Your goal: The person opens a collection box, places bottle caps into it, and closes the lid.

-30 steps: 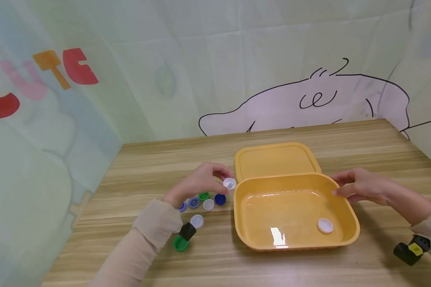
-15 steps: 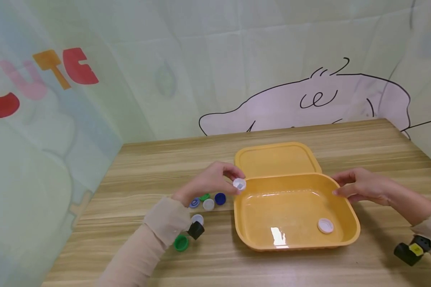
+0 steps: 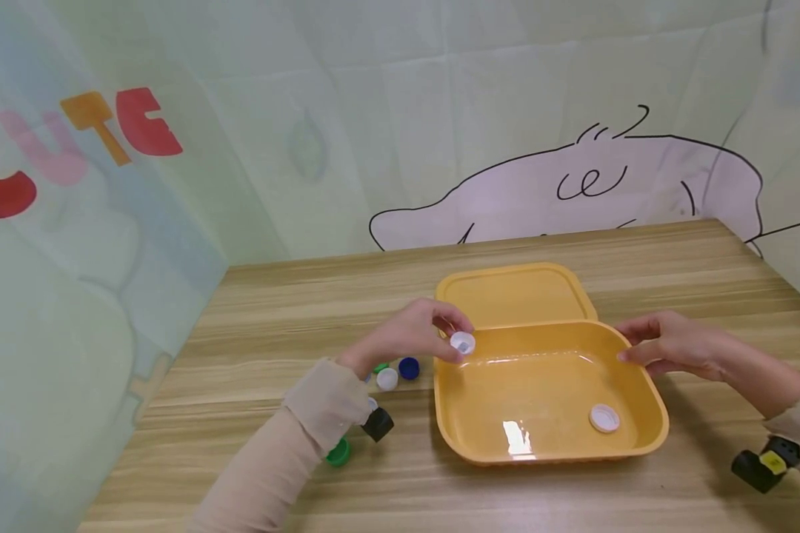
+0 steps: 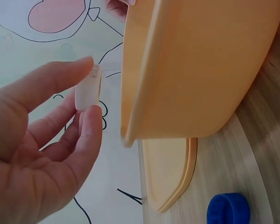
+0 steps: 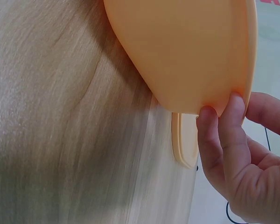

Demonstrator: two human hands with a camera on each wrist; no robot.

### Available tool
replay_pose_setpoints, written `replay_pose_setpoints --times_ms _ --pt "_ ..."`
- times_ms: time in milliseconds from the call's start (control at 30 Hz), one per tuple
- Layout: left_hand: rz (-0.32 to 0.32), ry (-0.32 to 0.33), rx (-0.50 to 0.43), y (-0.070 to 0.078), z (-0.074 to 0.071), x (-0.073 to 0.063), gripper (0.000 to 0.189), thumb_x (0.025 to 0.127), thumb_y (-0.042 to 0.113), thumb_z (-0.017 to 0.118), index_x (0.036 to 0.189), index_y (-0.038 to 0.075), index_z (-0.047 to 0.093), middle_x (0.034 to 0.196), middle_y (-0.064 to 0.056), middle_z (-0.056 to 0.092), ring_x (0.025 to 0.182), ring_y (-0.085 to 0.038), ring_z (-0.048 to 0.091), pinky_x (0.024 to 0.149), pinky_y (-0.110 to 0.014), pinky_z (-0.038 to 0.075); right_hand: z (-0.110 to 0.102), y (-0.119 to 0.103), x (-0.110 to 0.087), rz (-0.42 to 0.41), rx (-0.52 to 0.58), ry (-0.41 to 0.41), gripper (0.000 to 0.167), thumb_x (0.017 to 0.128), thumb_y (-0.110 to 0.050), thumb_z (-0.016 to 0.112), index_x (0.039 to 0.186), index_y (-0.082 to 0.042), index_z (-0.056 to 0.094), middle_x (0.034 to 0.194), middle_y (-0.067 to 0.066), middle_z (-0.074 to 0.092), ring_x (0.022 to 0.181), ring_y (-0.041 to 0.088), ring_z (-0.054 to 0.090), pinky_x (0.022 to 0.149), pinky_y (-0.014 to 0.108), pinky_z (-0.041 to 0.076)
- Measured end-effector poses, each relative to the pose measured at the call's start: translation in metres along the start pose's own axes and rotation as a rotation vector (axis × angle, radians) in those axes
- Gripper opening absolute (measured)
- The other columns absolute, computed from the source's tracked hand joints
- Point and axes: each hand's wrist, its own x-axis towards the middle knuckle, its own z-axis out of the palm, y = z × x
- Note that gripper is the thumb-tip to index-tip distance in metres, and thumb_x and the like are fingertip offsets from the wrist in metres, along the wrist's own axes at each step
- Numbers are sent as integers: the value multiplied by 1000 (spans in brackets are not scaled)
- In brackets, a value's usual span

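Note:
My left hand [image 3: 416, 332] pinches a white bottle cap [image 3: 463, 343] between thumb and fingers. In the left wrist view the cap [image 4: 87, 93] is held on edge, beside the rim of a yellow-orange plastic box [image 4: 200, 70]. The head view has this cap over the left end of the box [image 3: 527, 400]. My right hand [image 3: 673, 349] grips the box's far right corner; in the right wrist view its fingertips [image 5: 208, 114] press the outer wall, near the rim. Another white cap [image 3: 604, 418] lies on the box's floor, toward the right.
Behind the box lies its flat lid [image 3: 516, 296]. On the wooden table [image 3: 293, 303], left of the box, are a dark blue cap [image 3: 409, 368], a white cap [image 3: 387, 379] and a green cap [image 3: 338, 451]. My left forearm partly hides other caps. A printed cloth [image 3: 373, 126] hangs behind.
My left hand has moved right with the white cap, from beside the box to over its left end. The right hand and box have stayed in place.

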Motion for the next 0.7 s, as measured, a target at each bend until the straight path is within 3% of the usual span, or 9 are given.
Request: replay_pose_setpoints --times_ms 367,700 --pt "16 -30 51 12 7 12 30 73 7 78 101 9 67 90 1 64 85 -17 55 74 -23 48 0 1 -1 -7 3 -6 61 86 -7 61 131 21 31 104 9 61 88 18 62 78 36 53" --pt "37 -64 8 20 16 22 30 73 6 79 100 6 66 88 -2 63 82 -17 54 70 -22 48 0 0 -1 -8 7 -10 61 86 -7 61 132 20 31 106 9 61 89 18 62 78 35 53"
